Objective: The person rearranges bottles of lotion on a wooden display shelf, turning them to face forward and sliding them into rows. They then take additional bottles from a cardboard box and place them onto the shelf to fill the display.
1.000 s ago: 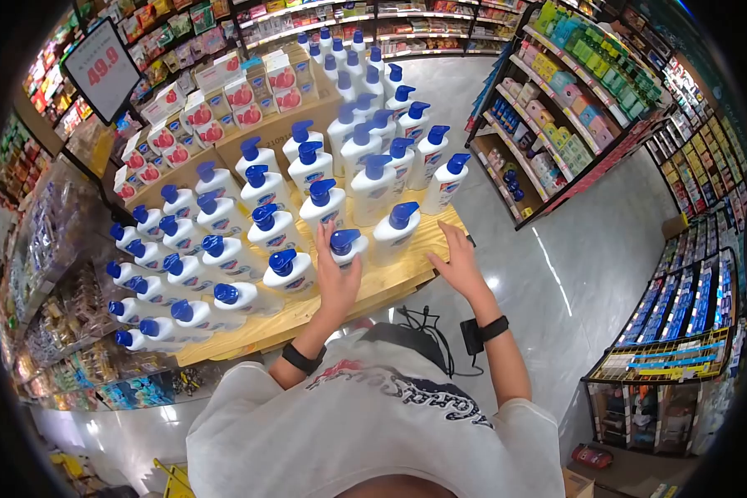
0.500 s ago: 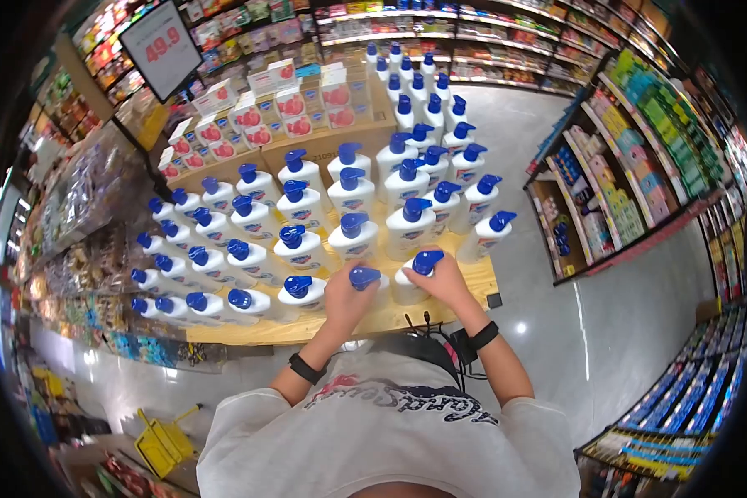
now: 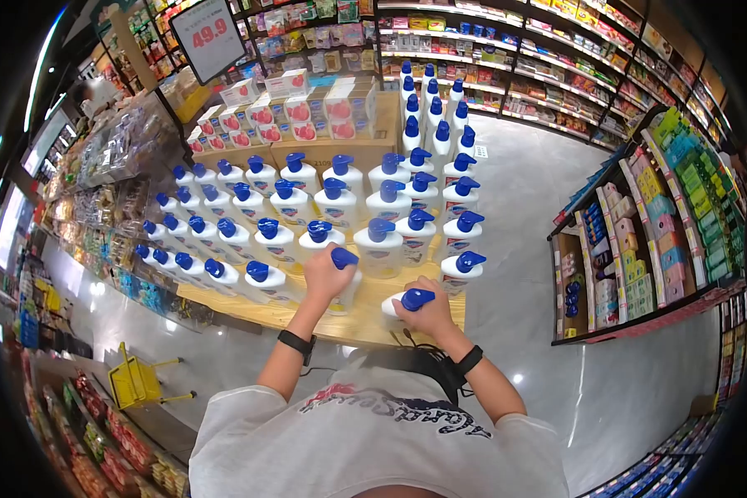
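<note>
White pump bottles with blue heads stand in rows on a light wooden table point(image 3: 353, 324). My left hand point(image 3: 325, 275) is closed around the upper part of one pump bottle point(image 3: 346, 290) in the front row, its blue head showing above my fingers. Near the table's front edge, my right hand point(image 3: 432, 315) grips another pump bottle point(image 3: 393, 307) just below its blue head; this one looks tilted, and its lower part is largely hidden. A further pump bottle point(image 3: 458, 270) stands at the right corner, beyond my right hand.
Stacked boxes with red fruit pictures point(image 3: 290, 112) stand behind the bottles, beside a price sign reading 49.9 point(image 3: 210, 37). A shelf unit point(image 3: 639, 232) is to the right across the aisle. A yellow basket point(image 3: 137, 380) sits on the floor at left.
The view has shifted. My right hand has drawn its bottle toward my body, out of line with the front row and farther from my left hand. My left hand keeps its hold.
</note>
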